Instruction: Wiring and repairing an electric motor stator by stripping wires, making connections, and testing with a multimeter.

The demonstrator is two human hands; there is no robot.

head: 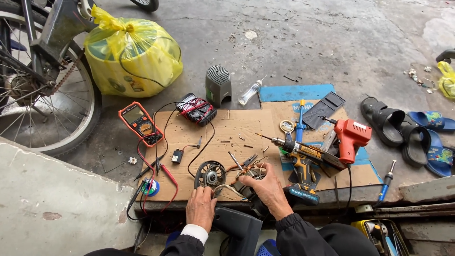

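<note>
Far left: a bicycle wheel [45,90] parked clear of the work, with a knotted yellow plastic bag [132,52] beside it on the concrete floor [303,38].

Next, an orange multimeter [140,123] at the left edge of the flattened cardboard sheet [237,130], face up and angled toward the sitter, so readable at a glance; red and black probe leads [163,168] trailing down toward a small solder spool [151,187], kept within reach. Behind, a black and red box [196,110], a grey vented cover [218,84] stood upright out of the way, and a clear squeeze bottle [250,91] lying on its side.

Centre, near edge of the cardboard: left hand [201,206] resting with curled fingers just below a round black fan-like part [210,174], touching its lower rim, seemingly steadying it. Right hand [268,189] spread, palm down, over a small motor assembly with copper-coloured wires [246,176], pressing rather than gripping; whether anything sits pinched under the fingers cannot be told. Loose screws [239,139] scattered on the cardboard, likely so none roll off.

Right: a cordless drill [303,159] and a red heat tool [350,137] laid close by the right hand, a soldering iron [386,182] beyond, sandals [398,125] farthest out.
</note>
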